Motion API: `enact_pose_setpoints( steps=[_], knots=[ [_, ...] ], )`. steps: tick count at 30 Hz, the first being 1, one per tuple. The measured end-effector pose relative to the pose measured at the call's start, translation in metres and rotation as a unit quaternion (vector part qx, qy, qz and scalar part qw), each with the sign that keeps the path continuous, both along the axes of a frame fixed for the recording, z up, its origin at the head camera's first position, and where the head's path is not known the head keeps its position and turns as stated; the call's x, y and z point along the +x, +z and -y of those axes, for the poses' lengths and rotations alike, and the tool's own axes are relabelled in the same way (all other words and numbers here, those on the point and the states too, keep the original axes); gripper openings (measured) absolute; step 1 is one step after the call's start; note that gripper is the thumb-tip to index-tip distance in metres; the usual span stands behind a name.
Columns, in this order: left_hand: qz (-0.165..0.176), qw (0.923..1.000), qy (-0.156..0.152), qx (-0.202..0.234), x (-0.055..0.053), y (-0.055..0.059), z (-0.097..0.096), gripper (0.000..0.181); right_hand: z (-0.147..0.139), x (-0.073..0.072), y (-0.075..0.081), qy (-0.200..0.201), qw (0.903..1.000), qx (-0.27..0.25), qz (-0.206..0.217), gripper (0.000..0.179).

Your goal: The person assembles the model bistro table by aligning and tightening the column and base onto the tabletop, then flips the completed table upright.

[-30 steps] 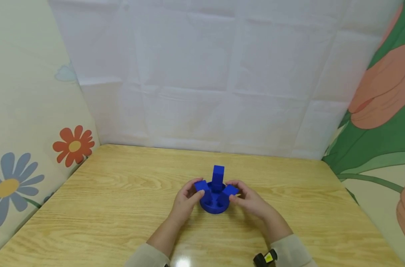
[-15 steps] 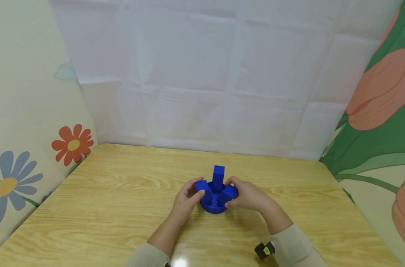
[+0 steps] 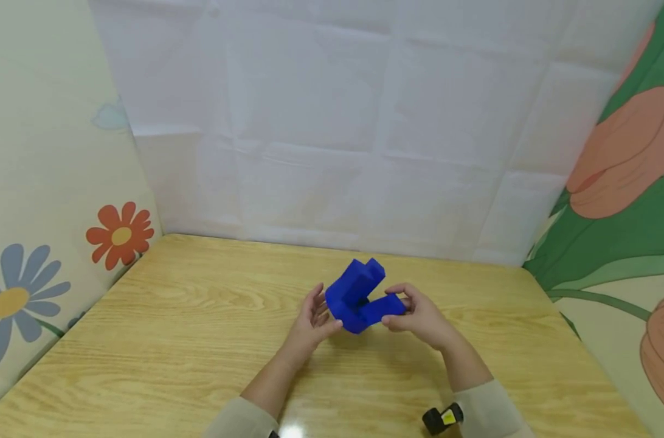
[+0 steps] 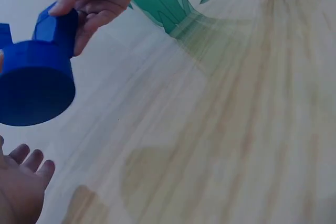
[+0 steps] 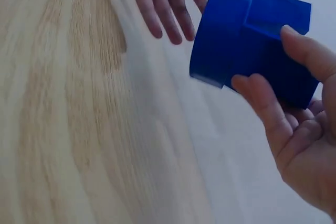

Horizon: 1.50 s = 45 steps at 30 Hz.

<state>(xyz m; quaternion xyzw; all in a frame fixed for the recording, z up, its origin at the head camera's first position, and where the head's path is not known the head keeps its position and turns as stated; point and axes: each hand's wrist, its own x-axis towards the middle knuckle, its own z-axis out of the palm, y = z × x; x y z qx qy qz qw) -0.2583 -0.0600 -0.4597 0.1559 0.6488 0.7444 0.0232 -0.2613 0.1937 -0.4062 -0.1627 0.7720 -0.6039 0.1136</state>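
Note:
A blue piece [image 3: 347, 298] with a round base and three blocky posts is held tilted above the table, posts leaning away to the right. My right hand [image 3: 426, 321] pinches one post between thumb and fingers; the right wrist view shows this right hand [image 5: 307, 140] gripping the post from both sides. Beside the base is my left hand [image 3: 303, 333], thumb tip right at the rim in the head view. In the left wrist view, the fingers of this left hand [image 4: 23, 192] lie spread below the flat underside of the blue piece [image 4: 37, 95].
The wooden table [image 3: 200, 316] spreads around both hands. A white cloth [image 3: 321, 134] hangs behind its back edge. Flower-printed panels stand at the left [image 3: 42, 152] and right [image 3: 600, 274]. A black strap with a yellow patch [image 3: 442, 418] is on the right wrist.
The blue piece stood upright on the table with both hands at its posts; now it is lifted and tipped. My left hand has let go of its post and sits by the base.

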Motion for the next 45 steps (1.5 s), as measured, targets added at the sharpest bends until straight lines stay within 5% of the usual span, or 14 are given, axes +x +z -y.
enact_pose_setpoints(
  steps=[5,13,18,21,26,30,33,38,45],
  knots=[
    [0.026,0.9987,-0.041,-0.015,0.002,-0.001,-0.003,0.106,0.002,0.005,-0.009,0.018,0.9966,-0.077,0.021,0.069],
    [0.024,0.9996,-0.015,0.007,0.007,0.006,-0.007,0.105,0.011,0.007,-0.027,0.048,0.9893,-0.129,0.047,0.073],
    [0.036,0.9991,0.017,0.017,0.009,0.016,-0.007,0.102,0.008,0.007,-0.019,0.020,0.9984,-0.048,0.019,0.074],
    [0.031,0.9992,0.025,0.002,0.008,0.019,-0.009,0.102,0.005,0.007,-0.009,-0.037,0.9983,0.002,-0.045,0.070],
    [-0.007,0.9974,0.043,-0.058,0.007,0.018,-0.009,0.105,0.012,0.014,0.014,-0.102,0.9734,0.105,-0.177,0.069],
    [-0.043,0.9903,0.054,-0.121,0.009,0.019,-0.010,0.106,0.027,0.021,0.029,-0.059,0.9491,0.214,-0.224,0.078],
    [-0.061,0.9836,0.054,-0.161,0.011,0.021,-0.010,0.109,0.038,0.021,0.033,-0.015,0.9429,0.251,-0.219,0.082],
    [-0.063,0.9738,0.054,-0.212,0.010,0.028,-0.010,0.111,0.040,0.015,0.025,-0.004,0.9580,0.237,-0.161,0.088],
    [-0.035,0.9712,0.046,-0.231,-0.008,0.040,-0.005,0.112,0.037,-0.004,0.001,-0.045,0.9931,0.088,-0.063,0.087]
  ],
)
